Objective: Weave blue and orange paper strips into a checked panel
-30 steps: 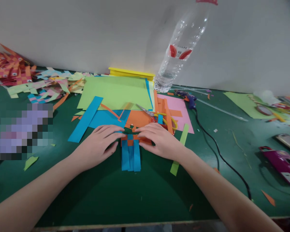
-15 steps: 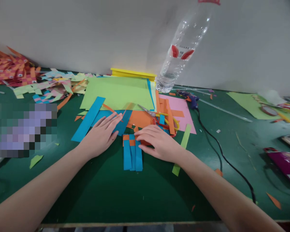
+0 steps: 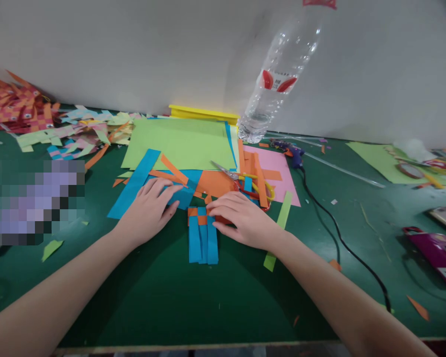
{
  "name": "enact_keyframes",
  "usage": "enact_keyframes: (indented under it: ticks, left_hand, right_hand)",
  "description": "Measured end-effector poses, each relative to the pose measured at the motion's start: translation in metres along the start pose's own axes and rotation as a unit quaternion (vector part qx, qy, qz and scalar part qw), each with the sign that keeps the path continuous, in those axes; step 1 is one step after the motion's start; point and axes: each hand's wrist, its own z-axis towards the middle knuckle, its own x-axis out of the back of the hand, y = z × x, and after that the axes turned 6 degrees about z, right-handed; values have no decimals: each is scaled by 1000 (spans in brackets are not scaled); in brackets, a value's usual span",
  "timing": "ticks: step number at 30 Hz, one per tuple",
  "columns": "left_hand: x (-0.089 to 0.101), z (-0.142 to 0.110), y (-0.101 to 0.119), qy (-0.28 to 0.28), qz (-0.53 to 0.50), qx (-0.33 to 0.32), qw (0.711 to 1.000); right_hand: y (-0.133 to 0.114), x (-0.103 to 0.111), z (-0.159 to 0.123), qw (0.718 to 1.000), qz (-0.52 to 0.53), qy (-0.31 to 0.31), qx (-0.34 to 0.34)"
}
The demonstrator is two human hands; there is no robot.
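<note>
Your left hand (image 3: 152,210) is over a blue sheet (image 3: 186,197), its grip loosely spread, thumb apart from the curved fingers. The fingertips are right by two orange strips (image 3: 174,170); you cannot tell from here whether they touch. A wide blue strip (image 3: 143,168) runs beside that hand.

Your right hand (image 3: 245,218) rests at the right edge of the woven paper piece (image 3: 202,235), fingertips over its orange-and-blue checks; whether your grip pinches it or only presses, you cannot tell. The piece lies on the green worktop (image 3: 208,307) between your hands, its blue tails pointing towards you.

A light-green strip (image 3: 283,210) passes under your right forearm. Beyond your right hand lie scissors (image 3: 227,170), just in front of a green paper stack (image 3: 180,144).
</note>
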Motion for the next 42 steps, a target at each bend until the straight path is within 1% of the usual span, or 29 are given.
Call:
enact_keyframes:
  ticks: [2, 4, 10, 15, 20, 26, 34, 39, 42]
  left_hand:
    - [1, 0, 0, 18, 9, 19, 1000]
    - [2, 0, 0, 26, 16, 24, 999]
    - [-1, -1, 1, -33, 17, -23, 999]
    - [-5, 2, 3, -48, 19, -39, 998]
    - [-10, 3, 1, -61, 20, -32, 997]
    - [-8, 2, 0, -54, 2, -35, 998]
    - [-5, 1, 0, -51, 35, -30, 998]
    - [-6, 1, 0, -55, 23, -26, 998]
    - [-2, 2, 1, -33, 10, -31, 999]
  right_hand:
    - [0, 0, 0, 1000, -1, 0, 0]
    - [0, -1, 0, 1000, -2, 1, 3]
    - [0, -1, 0, 1000, -13, -3, 6]
    - [-3, 0, 1, 1000, -22, 9, -13]
    - [-2, -2, 1, 999, -30, -9, -18]
    - [-1, -3, 0, 999, -26, -13, -16]
    - [0, -2, 0, 1000, -21, -13, -10]
    - [-1, -3, 0, 1000, -26, -12, -11]
    - [-3, -3, 1, 999, -34, -8, -17]
